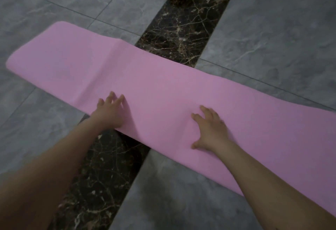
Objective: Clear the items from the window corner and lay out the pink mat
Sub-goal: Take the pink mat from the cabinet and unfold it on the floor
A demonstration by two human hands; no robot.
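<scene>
Flat-palmed, left hand point(111, 110) and right hand point(211, 130) press the pink mat point(163, 88) near its front edge (grip released, fingers spread), bare floor point(272, 30) all around

We observe both our bare arms extended forward, left hand point(111, 110) and right hand point(211, 130) flat, fingers spread, palms down on the pink mat point(163, 88).

We see a floor of grey marbled tiles point(272, 30), crossed by a dark brown veined stone strip point(181, 30), in dim light.
</scene>
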